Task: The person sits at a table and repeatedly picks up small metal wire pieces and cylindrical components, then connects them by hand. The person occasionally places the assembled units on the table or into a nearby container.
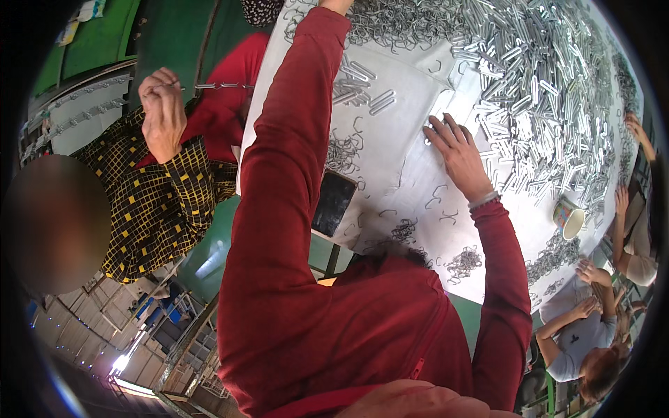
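My right hand (458, 155) lies on the white-covered table (418, 167), fingers apart and stretched out. A small shiny bit shows by its fingertips, too small to name. Just beyond and to the right of it spreads a large heap of long oval metal links (536, 104). My left arm reaches far across the table's left side. Only the wrist part of my left hand (336, 5) shows at the upper edge; its fingers are out of the picture. Near that wrist lie many bent wire hooks (404, 24). A few loose links (381, 102) rest between my arms.
A dark square piece (334, 203) sits at the table's near left edge. Small piles of wire hooks (463, 263) lie close to me. A paper cup (570, 219) is tipped at the right. At left, a co-worker's hand (164, 118) is beside a thin metal chain (223, 86); others work at right.
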Available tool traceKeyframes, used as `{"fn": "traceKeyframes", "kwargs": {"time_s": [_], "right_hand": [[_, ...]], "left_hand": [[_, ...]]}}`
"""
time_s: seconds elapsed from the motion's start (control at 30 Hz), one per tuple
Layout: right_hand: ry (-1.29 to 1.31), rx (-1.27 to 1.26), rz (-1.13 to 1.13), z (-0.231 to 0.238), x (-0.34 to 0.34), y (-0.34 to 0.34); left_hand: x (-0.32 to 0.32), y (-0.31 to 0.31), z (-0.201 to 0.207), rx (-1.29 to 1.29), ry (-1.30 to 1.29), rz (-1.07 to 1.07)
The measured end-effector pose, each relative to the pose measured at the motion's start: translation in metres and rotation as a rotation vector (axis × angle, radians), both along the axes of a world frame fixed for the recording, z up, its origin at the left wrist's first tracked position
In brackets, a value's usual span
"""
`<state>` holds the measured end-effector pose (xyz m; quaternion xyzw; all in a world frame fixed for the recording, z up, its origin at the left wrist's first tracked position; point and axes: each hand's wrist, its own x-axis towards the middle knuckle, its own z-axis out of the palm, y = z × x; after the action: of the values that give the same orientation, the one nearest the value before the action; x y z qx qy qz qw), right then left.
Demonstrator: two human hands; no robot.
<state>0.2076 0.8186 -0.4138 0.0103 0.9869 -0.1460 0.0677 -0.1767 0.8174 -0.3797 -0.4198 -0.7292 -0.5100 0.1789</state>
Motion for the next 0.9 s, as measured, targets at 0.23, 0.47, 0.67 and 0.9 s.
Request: {"fn": "traceKeyframes", "kwargs": {"time_s": [0.23,0.47,0.67,0.9], "right_hand": [[0.070,-0.035,-0.150,-0.013,0.029,-0.003],[0.174,-0.029,-0.208,-0.025,0.039,-0.010],[0.242,0.073,-0.243,-0.027,0.043,-0.009],[0.293,0.121,-0.225,-0.034,0.047,-0.015]], "left_hand": [[0.000,0.002,-0.001,-0.109,-0.083,-0.059],[-0.001,0.002,-0.022,-0.253,0.047,0.000],[0.010,-0.016,0.017,-0.162,0.009,0.086],[-0.002,-0.013,0.023,-0.254,-0.003,-0.039]]}}
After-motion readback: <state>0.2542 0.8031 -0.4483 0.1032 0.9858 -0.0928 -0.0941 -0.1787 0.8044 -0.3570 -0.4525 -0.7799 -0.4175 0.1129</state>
